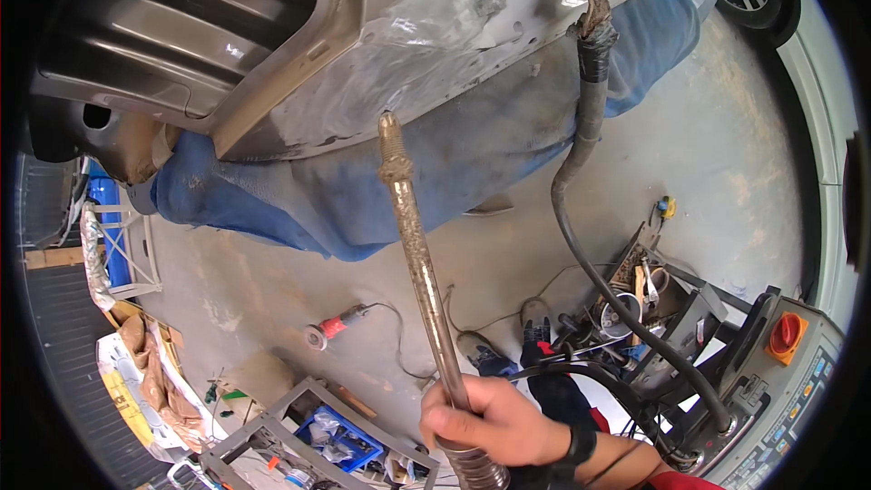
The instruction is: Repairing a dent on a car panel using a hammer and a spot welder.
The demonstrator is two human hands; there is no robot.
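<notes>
My right hand (494, 422) is closed around the lower part of a long metal slide hammer (419, 263), a dent-puller rod. Its narrow, threaded-looking tip points up and away, in front of the lower edge of a bare, sanded car body panel (426, 45). Whether the tip touches the panel, I cannot tell. Ribbed metal shows on the tool below my fist, cut off by the lower edge of the view. My left hand is out of sight. A thick grey cable (590, 127) with a taped end hangs from a metal piece at the panel.
Blue cloth (363, 191) drapes under the panel. At right stands a machine (771, 399) with a red-orange switch, the cable running into it. A corded angle grinder (336, 327) lies on the floor. Tools fill a cart (694, 308); a frame holds a blue bin (363, 449). Another car (807, 100) stands right.
</notes>
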